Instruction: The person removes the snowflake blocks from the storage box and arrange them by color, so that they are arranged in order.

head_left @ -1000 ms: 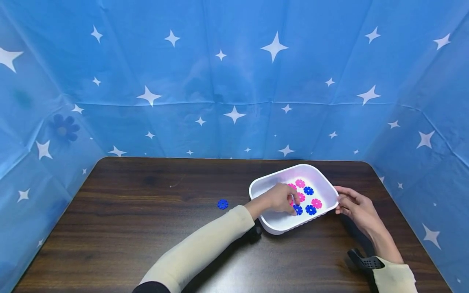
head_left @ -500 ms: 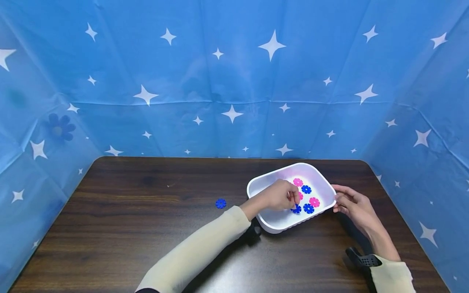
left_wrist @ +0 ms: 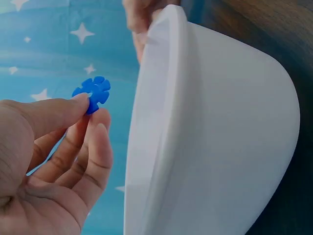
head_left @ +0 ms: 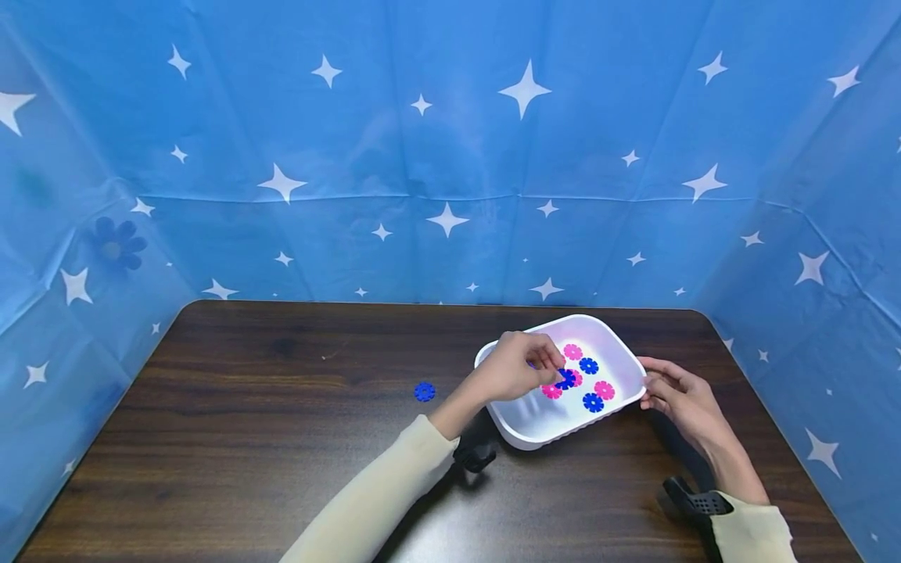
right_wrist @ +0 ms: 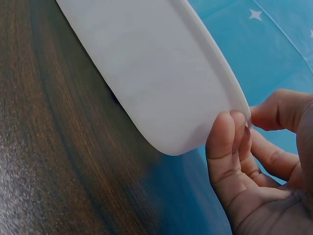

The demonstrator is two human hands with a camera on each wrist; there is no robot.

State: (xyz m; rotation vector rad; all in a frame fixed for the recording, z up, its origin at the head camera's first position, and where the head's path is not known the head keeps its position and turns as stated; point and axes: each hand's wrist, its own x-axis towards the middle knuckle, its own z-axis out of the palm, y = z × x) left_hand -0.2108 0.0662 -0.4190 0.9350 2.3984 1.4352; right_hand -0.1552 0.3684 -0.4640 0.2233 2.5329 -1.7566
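Note:
Between thumb and fingertips my left hand (head_left: 519, 366) pinches a blue flower-shaped disc (left_wrist: 98, 93), lifted over the white tray (head_left: 521, 435). The left wrist view shows the disc above the tray's rim, notched around its edge. My right hand (head_left: 686, 399) grips the right end of the tray by its rim, thumb on one side and fingers on the other in the right wrist view. Several pink discs (head_left: 604, 390) and blue discs (head_left: 593, 403) lie on the tray's floor, some partly hidden behind the left hand.
One more blue disc (head_left: 425, 392) lies on the dark wooden table (head_left: 281, 438), left of the tray. A blue curtain (head_left: 394, 156) with white stars stands behind the table and along both sides.
My left hand has risen from the tray floor and drawn back a little to the left, bringing up a blue disc. My right hand keeps its grip on the tray.

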